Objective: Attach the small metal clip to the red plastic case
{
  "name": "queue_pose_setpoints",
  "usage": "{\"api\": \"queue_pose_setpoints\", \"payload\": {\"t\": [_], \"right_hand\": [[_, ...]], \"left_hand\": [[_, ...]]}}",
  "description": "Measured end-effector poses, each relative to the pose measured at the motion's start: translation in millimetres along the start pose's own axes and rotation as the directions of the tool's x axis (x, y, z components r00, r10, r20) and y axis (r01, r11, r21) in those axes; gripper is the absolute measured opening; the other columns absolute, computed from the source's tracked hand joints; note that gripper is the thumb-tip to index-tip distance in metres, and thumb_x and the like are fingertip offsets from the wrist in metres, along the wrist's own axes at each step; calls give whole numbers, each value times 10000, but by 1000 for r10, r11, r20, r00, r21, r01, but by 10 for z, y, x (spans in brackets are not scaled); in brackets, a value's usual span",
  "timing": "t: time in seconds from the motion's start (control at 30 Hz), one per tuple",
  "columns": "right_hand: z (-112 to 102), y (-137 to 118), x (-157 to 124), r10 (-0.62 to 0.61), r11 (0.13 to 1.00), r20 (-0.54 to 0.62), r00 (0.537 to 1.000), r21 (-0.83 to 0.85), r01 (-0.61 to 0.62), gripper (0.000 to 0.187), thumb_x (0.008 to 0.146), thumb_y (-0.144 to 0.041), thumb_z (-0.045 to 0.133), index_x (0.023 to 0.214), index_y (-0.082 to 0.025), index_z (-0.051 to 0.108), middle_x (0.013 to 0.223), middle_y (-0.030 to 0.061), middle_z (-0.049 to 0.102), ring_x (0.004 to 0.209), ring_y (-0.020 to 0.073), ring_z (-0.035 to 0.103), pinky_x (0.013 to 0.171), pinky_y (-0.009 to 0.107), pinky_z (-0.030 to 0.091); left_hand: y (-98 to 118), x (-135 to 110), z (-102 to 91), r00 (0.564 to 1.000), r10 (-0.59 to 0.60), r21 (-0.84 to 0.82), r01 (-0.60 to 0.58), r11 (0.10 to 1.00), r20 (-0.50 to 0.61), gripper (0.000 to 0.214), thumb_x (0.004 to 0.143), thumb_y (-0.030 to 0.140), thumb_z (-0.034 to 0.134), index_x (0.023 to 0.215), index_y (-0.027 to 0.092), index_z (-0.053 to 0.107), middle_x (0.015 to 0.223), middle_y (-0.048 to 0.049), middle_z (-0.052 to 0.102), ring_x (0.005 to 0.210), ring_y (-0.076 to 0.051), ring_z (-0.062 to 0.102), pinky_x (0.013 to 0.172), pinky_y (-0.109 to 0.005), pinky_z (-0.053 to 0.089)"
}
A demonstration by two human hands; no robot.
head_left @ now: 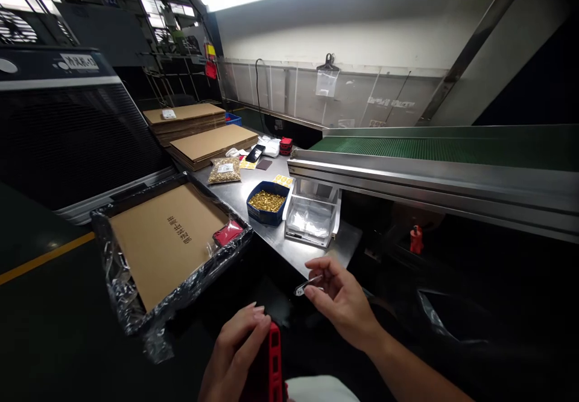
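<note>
Gripping a red case (274,363), the left hand (235,354) is working below the blue bin (268,203); the right hand (341,296) is pinching a small clear bag (307,285).

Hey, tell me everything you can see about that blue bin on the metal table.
The blue bin is a small, open-topped rectangular tray, plastic by its look, with a rim and slightly sloping walls. It holds a heap of tiny gold-coloured pieces, too small to identify. It sits flat on the steel table, close beside a clear plastic box; whether the two touch is unclear.
</note>
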State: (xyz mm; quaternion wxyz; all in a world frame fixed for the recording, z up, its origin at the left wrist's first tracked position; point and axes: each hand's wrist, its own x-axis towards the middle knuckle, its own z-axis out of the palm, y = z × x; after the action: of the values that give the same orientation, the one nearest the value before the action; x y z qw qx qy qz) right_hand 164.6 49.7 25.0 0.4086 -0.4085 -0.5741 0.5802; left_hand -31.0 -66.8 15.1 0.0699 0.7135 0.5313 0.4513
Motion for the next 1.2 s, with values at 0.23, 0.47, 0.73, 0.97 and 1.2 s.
{"api": "queue_pose_setpoints", "payload": {"t": [0.23, 0.47, 0.73, 0.97, 1.2], "right_hand": [[-25, -302, -263, 26, 981, 88, 996, 189, -43, 284, 755, -356, 802, 979, -216, 699, 845, 41, 698, 709, 94, 595, 628, 181, 507], [54, -379, -411, -5, 990, 99, 995, 138, -9, 230, 767, -294, 793, 976, -233, 718, 883, 52, 740, 766, 152, 673, 722, 273, 590], [83, -334, -410, 18, 990, 120, 993, 140, -34, 229, 764, -299, 797, 965, -220, 722, 830, 45, 743, 721, 138, 683, 690, 232, 578], [96, -325, -434, 23, 989, 101, 995, 142, -38, 224, 755, -306, 806, 951, -229, 729, 867, 52, 757, 723, 138, 684, 694, 238, 580], [90, -356, -436, -39, 996, 108, 993, 83, 30, 153, 778, -272, 783, 915, -219, 740, 789, 41, 742, 676, 136, 674, 635, 227, 552]], "left_hand": [[10, 59, -26, 993, 113, -42, -111, 993, 34, 659, 851, 439, 673, 1401, 161, 440, 1310, -131, 444, 1274, -323, 469, 1118, -431, 420], [-2, 46, -59, 989, 123, -80, -117, 990, 80, 710, 832, 430, 710, 1425, 170, 416, 1325, -134, 424, 1283, -348, 444, 1111, -453, 419], [3, 38, -71, 989, 120, -99, -112, 989, 86, 712, 834, 453, 707, 1417, 167, 415, 1337, -124, 413, 1300, -339, 420, 1126, -433, 397], [5, 25, -91, 989, 111, -109, -100, 989, 96, 705, 848, 485, 679, 1427, 187, 409, 1335, -120, 419, 1294, -334, 426, 1106, -409, 419], [18, 45, -98, 986, 136, -143, -120, 982, 102, 584, 901, 362, 639, 1408, 173, 418, 1322, -103, 419, 1295, -299, 418, 1110, -364, 411]]}}
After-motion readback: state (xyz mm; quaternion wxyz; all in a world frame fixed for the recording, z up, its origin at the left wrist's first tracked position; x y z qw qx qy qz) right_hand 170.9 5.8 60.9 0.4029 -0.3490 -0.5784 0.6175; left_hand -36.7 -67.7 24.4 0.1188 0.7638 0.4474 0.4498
